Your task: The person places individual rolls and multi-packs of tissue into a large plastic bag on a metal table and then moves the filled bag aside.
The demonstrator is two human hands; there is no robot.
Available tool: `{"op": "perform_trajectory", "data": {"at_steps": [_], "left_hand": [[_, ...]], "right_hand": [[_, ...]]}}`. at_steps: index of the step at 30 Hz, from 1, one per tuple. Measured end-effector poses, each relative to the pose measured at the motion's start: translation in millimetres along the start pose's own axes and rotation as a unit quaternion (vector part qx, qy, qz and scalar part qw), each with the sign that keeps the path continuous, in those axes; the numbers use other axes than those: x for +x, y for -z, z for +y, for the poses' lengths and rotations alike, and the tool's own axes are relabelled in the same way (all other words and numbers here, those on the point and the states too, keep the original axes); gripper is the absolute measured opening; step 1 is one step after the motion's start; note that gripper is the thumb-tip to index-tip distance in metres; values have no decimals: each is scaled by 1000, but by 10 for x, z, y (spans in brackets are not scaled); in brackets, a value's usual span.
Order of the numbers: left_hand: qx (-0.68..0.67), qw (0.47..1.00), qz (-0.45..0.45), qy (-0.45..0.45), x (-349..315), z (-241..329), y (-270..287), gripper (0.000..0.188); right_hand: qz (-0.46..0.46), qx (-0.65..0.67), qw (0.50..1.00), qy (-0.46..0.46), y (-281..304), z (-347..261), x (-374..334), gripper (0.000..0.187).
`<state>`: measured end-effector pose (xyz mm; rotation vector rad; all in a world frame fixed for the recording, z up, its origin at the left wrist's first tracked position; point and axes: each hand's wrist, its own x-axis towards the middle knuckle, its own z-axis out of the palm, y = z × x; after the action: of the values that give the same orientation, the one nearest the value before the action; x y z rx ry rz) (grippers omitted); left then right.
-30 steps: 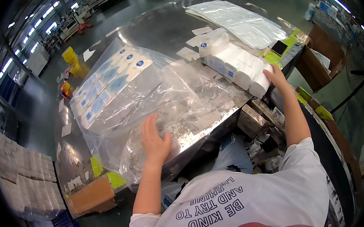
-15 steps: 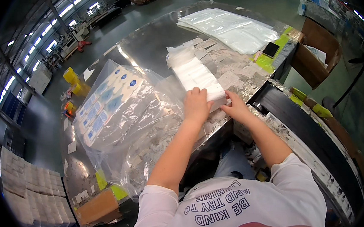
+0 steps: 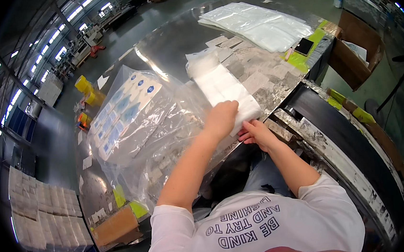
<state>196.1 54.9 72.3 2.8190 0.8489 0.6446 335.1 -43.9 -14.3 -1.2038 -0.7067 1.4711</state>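
Observation:
A long white plastic-wrapped pack (image 3: 227, 87) lies on the metal table, its loose, crinkled film end pointing away from me. At its near left corner is my left hand (image 3: 222, 119), slightly blurred, with curled fingers closed against the wrapping. My right hand (image 3: 259, 133) is lower, at the pack's near end by the table edge. Its thumb rests on the white film and its fingers are bent underneath, gripping that end. Left of the pack spreads a large clear plastic bag (image 3: 163, 124) holding several packs with blue and cream printing (image 3: 128, 103).
White plastic bags (image 3: 255, 25) lie flat at the far right, near a black phone (image 3: 304, 46). A dark conveyor belt (image 3: 342, 133) curves along my right, with an open cardboard box (image 3: 351, 74) beyond. Stacked white packs (image 3: 46, 211) stand at the lower left. Yellow tape rolls (image 3: 83, 84) sit on the left edge.
My left hand has curled from lying flat on the pack into a closed grip. The right hand has shifted down and left, from the pack's right corner to under its near end.

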Motion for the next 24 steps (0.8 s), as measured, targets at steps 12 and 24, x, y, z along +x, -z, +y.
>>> {"op": "perform_trajectory", "data": {"at_steps": [12,24], "left_hand": [[-72,986,-98,-116,-767,349,346,11],[-103,993,49,-30,-1117,222,414,11]], "right_hand": [[1,-63,997,47,-400,566,-623,29],[-21,-73,996,49,-796,590,-514,31]]}}
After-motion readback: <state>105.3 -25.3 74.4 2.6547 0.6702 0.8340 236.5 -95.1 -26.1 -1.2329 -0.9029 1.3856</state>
